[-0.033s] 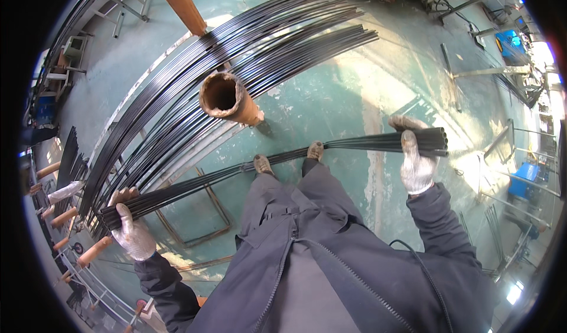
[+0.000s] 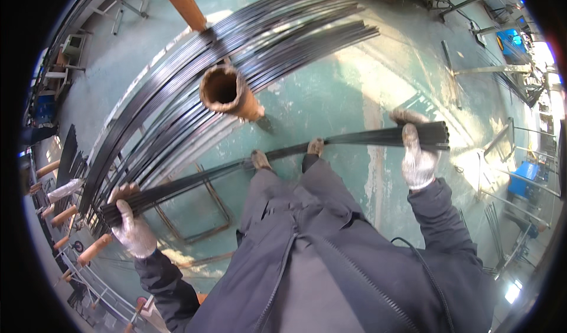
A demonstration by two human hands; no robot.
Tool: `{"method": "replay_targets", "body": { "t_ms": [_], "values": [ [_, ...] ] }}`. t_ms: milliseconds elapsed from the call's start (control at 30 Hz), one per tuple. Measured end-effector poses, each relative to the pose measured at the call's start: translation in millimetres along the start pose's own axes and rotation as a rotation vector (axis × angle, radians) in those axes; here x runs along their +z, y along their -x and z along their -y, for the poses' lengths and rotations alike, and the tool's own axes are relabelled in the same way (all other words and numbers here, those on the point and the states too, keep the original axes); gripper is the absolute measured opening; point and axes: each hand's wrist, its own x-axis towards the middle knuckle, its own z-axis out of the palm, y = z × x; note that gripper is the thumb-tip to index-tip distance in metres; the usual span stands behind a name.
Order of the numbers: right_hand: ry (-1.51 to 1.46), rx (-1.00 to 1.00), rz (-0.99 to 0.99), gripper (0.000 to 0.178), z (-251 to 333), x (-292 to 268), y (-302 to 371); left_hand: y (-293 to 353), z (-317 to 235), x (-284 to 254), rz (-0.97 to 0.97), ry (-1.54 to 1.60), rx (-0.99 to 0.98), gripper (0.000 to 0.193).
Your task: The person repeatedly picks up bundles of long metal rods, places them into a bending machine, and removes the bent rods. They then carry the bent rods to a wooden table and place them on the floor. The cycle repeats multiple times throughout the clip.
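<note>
A bundle of long thin black tubes stretches across in front of me at about knee height, its round open ends showing at the right. My left hand, in a pale work glove, is closed around the bundle near its left end. Toward the other end my right hand, gloved the same way, grips it with the thumb on the near side and the fingers on the far side. Between the hands the bundle passes over my shoes in the view.
Many more black tubes lie in layers on a rack ahead and to the left. A rusty upright pipe stands against them. Beneath the held bundle lies a metal frame on the green floor. Blue machines and metal stands line the right side.
The right end of the bundle has shifted very slightly away from me with my right hand. Both hands keep their grip.
</note>
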Motion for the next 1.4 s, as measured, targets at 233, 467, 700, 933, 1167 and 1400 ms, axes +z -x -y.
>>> {"method": "replay_targets", "body": {
  "t_ms": [233,467,700,933,1167,1400],
  "values": [
    [-0.116,-0.042,-0.079,0.033,5.6,22.4,12.4,12.2,1.8,12.7,-0.062,-0.147,0.132,0.033],
    [0.004,-0.102,0.014,0.041,14.6,60.7,31.1,40.2,-2.0,45.2,-0.009,-0.228,0.134,0.036],
    [0.02,-0.278,0.134,0.039,43.2,126.6,33.4,58.3,-9.8,103.3,0.173,-0.216,0.154,0.038],
    [-0.038,-0.158,0.343,0.042,53.5,175.6,73.0,97.1,16.1,163.7,0.199,-0.145,0.207,0.048],
    [-0.079,0.011,-0.052,0.039,38.2,110.5,9.5,8.8,2.2,91.1,-0.131,-0.13,0.022,0.037],
    [-0.04,0.086,-0.063,0.04,-19.4,-14.0,-60.4,-26.0,12.1,-7.4,-0.012,-0.11,-0.011,0.029]
  ]
}}
